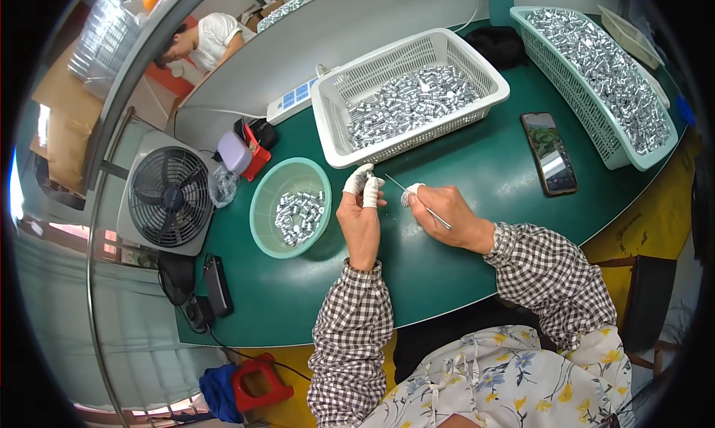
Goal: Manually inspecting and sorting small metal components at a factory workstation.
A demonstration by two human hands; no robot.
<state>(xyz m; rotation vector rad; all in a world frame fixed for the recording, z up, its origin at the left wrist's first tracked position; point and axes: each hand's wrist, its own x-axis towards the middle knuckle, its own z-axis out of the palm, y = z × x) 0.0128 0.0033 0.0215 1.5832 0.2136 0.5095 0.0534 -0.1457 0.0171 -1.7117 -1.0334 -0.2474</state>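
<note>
My left hand (pixel 361 223) is raised over the green table, white covers on its fingertips, pinching a small metal part (pixel 370 176) that the fingers mostly hide. To its right, my right hand (pixel 450 216) grips a thin metal pick (pixel 439 216) like a pen, its fine tip pointing toward the left fingertips but apart from them. Just left of my left hand stands a round mint-green bowl (pixel 261 238) with a pile of small silver metal parts (pixel 299 218). Beyond both hands is a white slatted basket (pixel 339 148) holding many similar parts (pixel 417 104).
A pale green basket (pixel 573 78) full of metal parts stands at right, near a phone (pixel 549 154). A fan (pixel 170 197), power strip (pixel 292 100) and black adapter (pixel 217 285) line the left. Behind the partition sits another person (pixel 212 44). A red stool (pixel 261 383) stands below.
</note>
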